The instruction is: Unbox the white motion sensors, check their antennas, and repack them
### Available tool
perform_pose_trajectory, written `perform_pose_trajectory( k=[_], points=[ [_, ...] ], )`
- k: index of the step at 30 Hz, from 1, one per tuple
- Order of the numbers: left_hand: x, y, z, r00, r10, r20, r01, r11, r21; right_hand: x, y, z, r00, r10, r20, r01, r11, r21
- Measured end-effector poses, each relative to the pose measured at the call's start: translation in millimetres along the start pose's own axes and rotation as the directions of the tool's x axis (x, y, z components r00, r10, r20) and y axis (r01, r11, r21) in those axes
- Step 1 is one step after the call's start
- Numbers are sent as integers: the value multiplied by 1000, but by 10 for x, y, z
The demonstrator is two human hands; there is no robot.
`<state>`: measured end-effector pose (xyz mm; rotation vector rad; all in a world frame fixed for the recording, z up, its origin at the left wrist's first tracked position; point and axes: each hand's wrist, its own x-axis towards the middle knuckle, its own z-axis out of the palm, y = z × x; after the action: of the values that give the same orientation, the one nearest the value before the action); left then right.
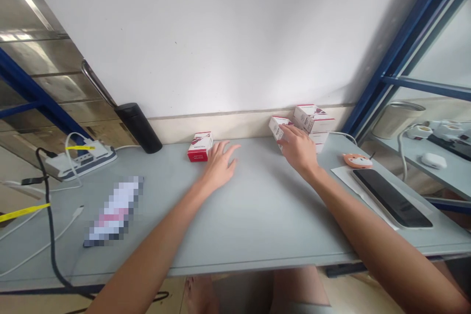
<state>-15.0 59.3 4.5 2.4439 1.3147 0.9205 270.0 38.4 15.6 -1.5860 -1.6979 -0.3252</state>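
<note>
My left hand [220,167] lies open on the pale grey table [257,216], fingers spread, just right of a red-and-white carton [200,147]. It appears not to touch the carton, which stands on the table by the wall. My right hand [299,149] reaches over a white-and-red carton [278,127] and has its fingers around it. Behind that hand, more white-and-red cartons [313,118] are piled against the wall, partly hidden by the hand.
A black bottle [139,127] lies at the back left, near a white power strip [81,161] with cables. A blurred object [114,211] is at the left. At the right are a black tablet or phone [390,197] on white paper and a fox-shaped mouse [357,160].
</note>
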Motion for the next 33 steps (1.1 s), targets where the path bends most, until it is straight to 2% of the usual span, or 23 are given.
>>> perform_pose_trajectory(
  k=[2,4,5,7,9,10,12,14,16,19,21,24,33],
  points=[
    [-1,14,62,999,-29,15,31,991,-133,-1,-89,-25,1000,22,-2,-22,990,142],
    [5,10,108,995,-99,30,103,957,-270,-11,-198,-47,999,31,9,-33,936,351],
    [10,7,122,990,-137,44,143,931,-335,-20,-259,-56,998,45,36,-57,877,476],
    [28,5,130,979,-185,80,201,868,-455,-48,-383,-67,983,79,165,-174,684,708],
    [54,14,117,977,-189,99,212,804,-555,-83,-491,-72,945,91,313,-318,464,827],
    [70,19,106,978,-184,94,204,777,-596,-101,-531,-73,929,81,362,-364,388,847],
    [100,31,83,980,-190,52,177,734,-656,-133,-577,-70,920,41,390,-380,335,862],
    [116,44,64,975,-220,-26,142,712,-687,-157,-583,-66,930,-19,368,-333,383,861],
    [101,69,56,962,-224,-155,77,769,-634,-175,-571,-66,957,-69,283,-209,515,831],
    [29,137,64,943,-74,-325,-44,939,-340,-202,-578,-89,974,-191,126,63,754,654],
    [-24,187,75,937,66,-344,-119,984,-136,-218,-609,-121,949,-299,104,201,823,532],
    [-66,233,88,925,186,-330,-192,981,15,-232,-659,-169,931,-351,98,269,845,463],
    [-67,201,104,930,222,-293,-197,974,113,-176,-624,-237,959,-270,84,183,819,544]
  ],
)
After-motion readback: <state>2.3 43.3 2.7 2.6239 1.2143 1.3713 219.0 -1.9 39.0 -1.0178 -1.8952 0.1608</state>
